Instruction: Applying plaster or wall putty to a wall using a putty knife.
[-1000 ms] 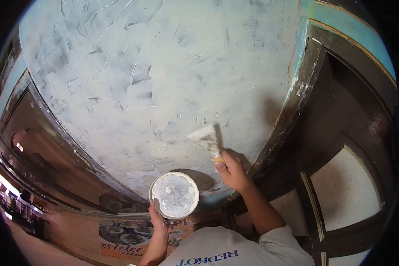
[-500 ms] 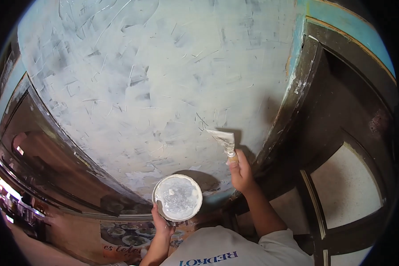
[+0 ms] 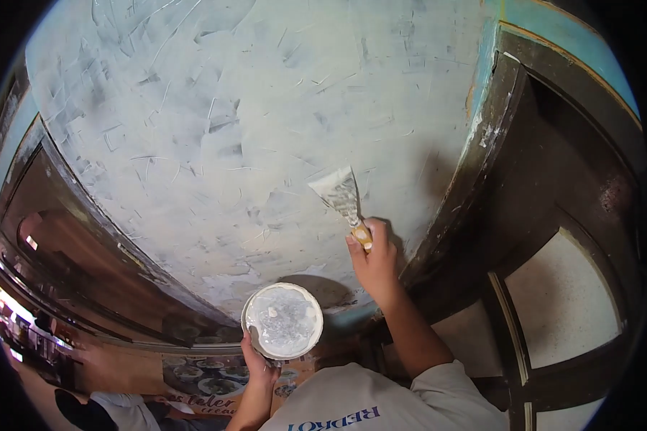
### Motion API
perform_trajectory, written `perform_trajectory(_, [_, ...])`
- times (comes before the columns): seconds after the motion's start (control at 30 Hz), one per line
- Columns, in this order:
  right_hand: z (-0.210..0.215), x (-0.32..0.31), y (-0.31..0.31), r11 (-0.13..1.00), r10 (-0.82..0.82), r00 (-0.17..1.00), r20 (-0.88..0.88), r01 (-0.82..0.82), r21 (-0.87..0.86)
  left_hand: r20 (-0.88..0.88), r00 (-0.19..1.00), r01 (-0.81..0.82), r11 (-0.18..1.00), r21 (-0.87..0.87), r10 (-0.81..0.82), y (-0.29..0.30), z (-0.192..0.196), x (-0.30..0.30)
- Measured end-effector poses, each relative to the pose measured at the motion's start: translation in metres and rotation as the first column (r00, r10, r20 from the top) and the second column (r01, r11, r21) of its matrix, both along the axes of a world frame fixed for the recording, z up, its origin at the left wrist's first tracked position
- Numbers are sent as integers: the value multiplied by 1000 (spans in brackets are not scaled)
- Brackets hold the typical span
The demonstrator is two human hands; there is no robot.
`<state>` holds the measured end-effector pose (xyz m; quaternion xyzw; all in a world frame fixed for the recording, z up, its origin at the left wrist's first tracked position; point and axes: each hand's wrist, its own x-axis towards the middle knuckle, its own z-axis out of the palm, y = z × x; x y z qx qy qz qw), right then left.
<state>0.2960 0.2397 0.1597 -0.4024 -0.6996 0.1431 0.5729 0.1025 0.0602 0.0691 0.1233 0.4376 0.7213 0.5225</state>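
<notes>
My right hand is closed round the yellowish handle of a putty knife. Its wide blade, smeared with whitish paste, points up and left, at or very near the wall; I cannot tell whether it touches. Patchy white and grey filler covers that wall, with scrape marks all over. Lower down, my left hand grips a round white tub by its left side and underside. White paste shows inside the tub, which is tipped so that its mouth faces me.
A dark wooden door frame borders the wall on the right, beside a dark panelled door. Another dark-framed opening lies at left. A printed banner is below. Another person is at the lower left.
My right hand has moved up and left with the putty knife, whose blade has turned and now shows its broad face. The tub has shifted slightly left. Another person has appeared at lower left.
</notes>
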Motion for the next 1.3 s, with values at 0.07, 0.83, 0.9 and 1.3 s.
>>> perform_trajectory(0.07, [-19, 8, -4, 1000, 11, 1000, 20, -11, -11, 4, 1000, 10, 1000, 20, -10, -3, -3, -2])
perform_trajectory(0.83, [-26, 16, -1, 1000, 29, 976, 217, -28, -10, 59, 998, 15, 997, 72, -20, 12, 0, 0])
perform_trajectory(0.9, [-51, 28, -9, 999, 34, 979, 199, -33, -6, 55, 998, 27, 996, 88, -32, 10, 1, 0])
perform_trajectory(1.3, [-64, 47, -7, 997, 75, 981, 182, -68, -43, 45, 999, -23, 997, 74, 19, 9, 2, 4])
